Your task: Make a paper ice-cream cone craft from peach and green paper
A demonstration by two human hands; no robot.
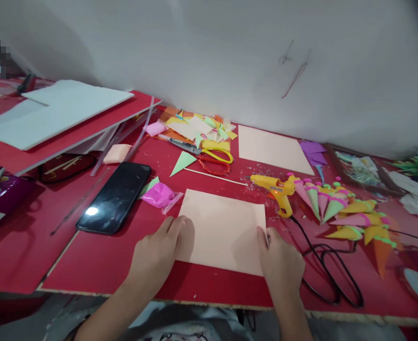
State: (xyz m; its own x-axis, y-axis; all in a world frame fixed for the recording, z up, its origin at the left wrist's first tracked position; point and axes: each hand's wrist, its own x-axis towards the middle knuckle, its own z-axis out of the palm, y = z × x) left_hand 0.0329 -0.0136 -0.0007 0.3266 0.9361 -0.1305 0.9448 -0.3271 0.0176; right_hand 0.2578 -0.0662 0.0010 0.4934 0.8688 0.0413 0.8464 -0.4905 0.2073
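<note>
A pale peach sheet of paper (223,232) lies in front of me near the table's front edge. My left hand (159,253) grips its left edge, the thumb resting along the paper. On the opposite edge, my right hand (281,255) pinches the sheet between thumb and fingers. Just beyond my left hand is a small bag of bright pink clay (158,194). A yellow glue gun (274,189) with an orange light sits past the sheet's far right corner. Scissors (209,154) with yellow and red handles lie farther back, beside a green paper triangle (183,162).
A black phone (114,199) lies at left, near a raised red board (84,132) carrying white foam sheets (63,109). Small paper cones (336,208) cluster at right, above the black cord (322,260). Another peach sheet (271,148) and paper scraps (201,130) are by the wall.
</note>
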